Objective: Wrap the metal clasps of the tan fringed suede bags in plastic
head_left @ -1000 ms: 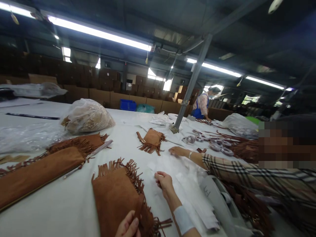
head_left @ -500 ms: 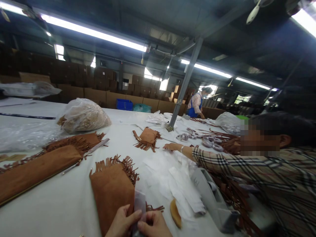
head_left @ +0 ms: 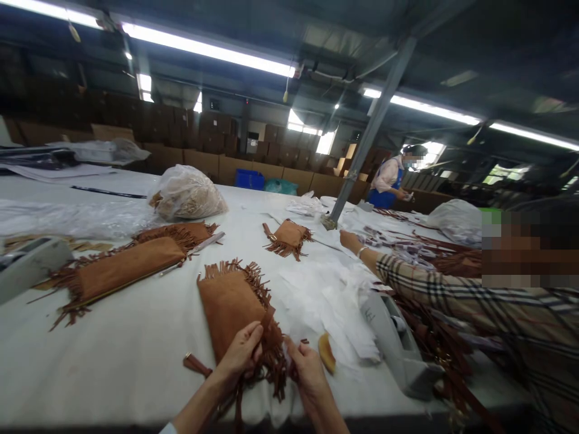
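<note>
At the near edge of a white-covered table [head_left: 145, 374], one person's two bare hands met at a fringed brown bag [head_left: 228, 301], the nearest of at least three such bags in sight. With that bag as the clock's centre, the left hand [head_left: 244, 349] lay at five o'clock, its fingers pinched narrow on the brown material, while the right hand [head_left: 307, 364] lay at four, curled narrow beside the fringe; whether it gripped a strand could not be told. One strap end [head_left: 198, 364] with a metal fitting stuck out at seven. One small fringed bag [head_left: 289, 235] lay apart between one and two o'clock, and one long fringed bag [head_left: 131, 271] at ten. Two grey tape dispensers stood on the table, one right-hand dispenser [head_left: 393, 346] at three and one left-hand dispenser [head_left: 36, 268] at nine. White sheets [head_left: 330, 301], too jumbled to count, spread at three, near one yellowish curved piece [head_left: 326, 354]. Two co-workers were at the table: one plaid sleeve [head_left: 434, 289] reached in at three, and one person in a blue apron [head_left: 384, 196] stood farther off at two. One stuffed plastic sack [head_left: 190, 193] sat at eleven, and one blue bin [head_left: 249, 179] at twelve.
</note>
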Demonstrator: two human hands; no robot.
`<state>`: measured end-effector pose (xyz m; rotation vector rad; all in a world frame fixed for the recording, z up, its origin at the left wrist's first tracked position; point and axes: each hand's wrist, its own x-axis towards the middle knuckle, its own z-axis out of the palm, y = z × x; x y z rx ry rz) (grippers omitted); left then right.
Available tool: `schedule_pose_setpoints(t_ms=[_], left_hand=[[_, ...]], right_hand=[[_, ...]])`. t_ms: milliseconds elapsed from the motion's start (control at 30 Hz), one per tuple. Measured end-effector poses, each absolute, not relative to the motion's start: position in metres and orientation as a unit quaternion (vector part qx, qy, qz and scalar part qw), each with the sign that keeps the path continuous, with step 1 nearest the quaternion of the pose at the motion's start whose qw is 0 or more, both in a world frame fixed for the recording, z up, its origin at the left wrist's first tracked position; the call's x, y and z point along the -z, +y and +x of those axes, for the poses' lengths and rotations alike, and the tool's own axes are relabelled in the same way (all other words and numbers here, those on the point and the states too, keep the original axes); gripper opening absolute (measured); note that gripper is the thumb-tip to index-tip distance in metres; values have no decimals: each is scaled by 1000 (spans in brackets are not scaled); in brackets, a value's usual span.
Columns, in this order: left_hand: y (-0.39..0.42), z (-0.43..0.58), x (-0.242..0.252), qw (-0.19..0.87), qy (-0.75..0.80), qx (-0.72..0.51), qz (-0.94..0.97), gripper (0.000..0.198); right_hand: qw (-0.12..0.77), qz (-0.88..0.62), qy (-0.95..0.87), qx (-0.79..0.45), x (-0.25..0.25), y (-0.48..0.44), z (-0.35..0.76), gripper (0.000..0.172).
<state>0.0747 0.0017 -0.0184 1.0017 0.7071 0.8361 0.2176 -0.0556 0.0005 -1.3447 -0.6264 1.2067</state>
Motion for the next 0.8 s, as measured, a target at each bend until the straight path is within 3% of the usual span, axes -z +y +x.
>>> schedule_pose_setpoints(t_ms=[200, 567, 800], left_hand=[[1, 70, 5, 714, 288, -418, 482, 36], [-7, 61, -64, 686, 266, -387, 556, 34], [-23, 64, -71, 587, 325, -378, 637, 30]], right_hand=[[669, -512, -192, -503, -23, -50, 220, 41], [707, -481, -180, -486, -50, -45, 213, 36], [715, -517, -227, -413, -49, -48, 208, 34]])
